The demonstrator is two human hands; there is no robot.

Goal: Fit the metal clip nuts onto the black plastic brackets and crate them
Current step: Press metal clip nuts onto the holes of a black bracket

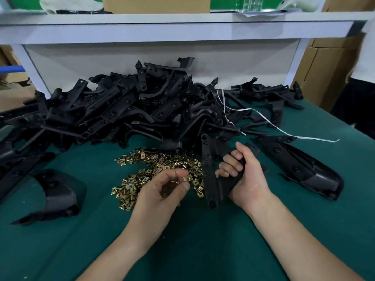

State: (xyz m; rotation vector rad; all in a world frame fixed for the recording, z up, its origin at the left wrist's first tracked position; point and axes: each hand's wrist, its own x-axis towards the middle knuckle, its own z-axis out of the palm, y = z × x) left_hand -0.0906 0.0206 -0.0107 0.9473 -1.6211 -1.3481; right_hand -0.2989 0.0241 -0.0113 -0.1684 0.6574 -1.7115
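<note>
My right hand [244, 175] grips a black plastic bracket [209, 175] held upright over the green table, its long drilled arm pointing away from me. My left hand [162, 191] pinches one brass-coloured clip nut [188, 178] between thumb and forefinger, just left of the bracket's arm. Under and behind the left hand lies a loose heap of clip nuts [154, 167]. A big pile of black brackets [125, 110] fills the back of the table.
Larger black moulded parts lie at the left [54, 195] and right [300, 169]. A white plastic strap [269, 122] trails over the pile. A white shelf frame [162, 31] runs behind. Cardboard boxes [324, 65] stand at the right.
</note>
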